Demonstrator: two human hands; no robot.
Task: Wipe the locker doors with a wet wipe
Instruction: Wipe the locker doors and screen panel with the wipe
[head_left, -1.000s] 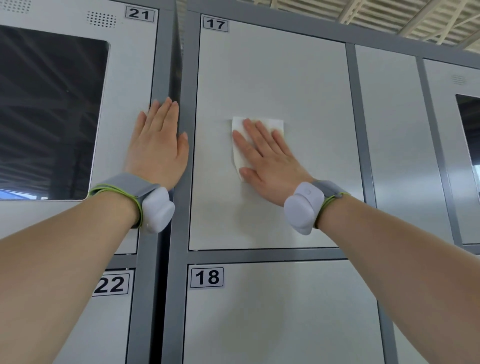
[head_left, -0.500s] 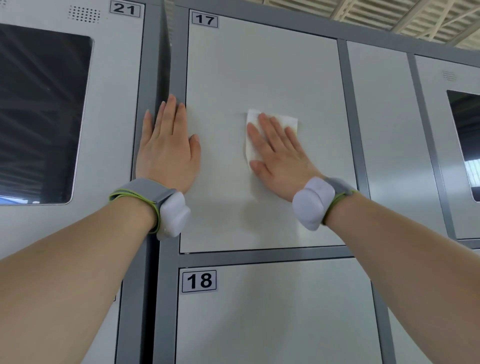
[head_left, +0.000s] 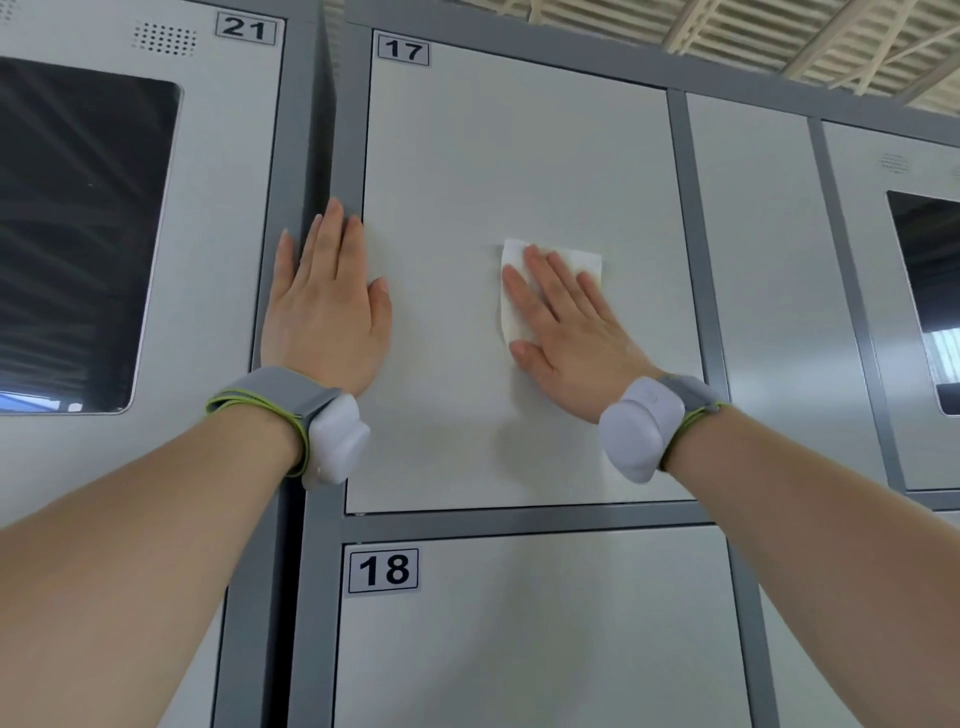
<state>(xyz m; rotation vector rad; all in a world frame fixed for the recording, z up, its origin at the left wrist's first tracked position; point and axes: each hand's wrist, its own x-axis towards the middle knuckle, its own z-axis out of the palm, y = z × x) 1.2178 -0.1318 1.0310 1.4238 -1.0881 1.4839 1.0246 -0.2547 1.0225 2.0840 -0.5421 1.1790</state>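
The pale grey door of locker 17 (head_left: 519, 156) fills the middle of the head view. My right hand (head_left: 563, 332) lies flat with straight fingers and presses a white wet wipe (head_left: 582, 262) against the door's middle; the wipe shows above and left of the fingers. My left hand (head_left: 324, 312) rests flat across the grey frame post and the door's left edge. Both wrists wear grey bands with white modules.
Locker 18 (head_left: 519, 623) sits below door 17. Locker 21 (head_left: 218, 208) on the left has a dark window. More doors stand to the right, one with a dark window (head_left: 930, 291). Grey frame posts (head_left: 696, 260) separate the doors.
My right hand has slid the wipe a little to the right across door 17. My left hand has shifted right from door 21 onto the post and door 17's edge.
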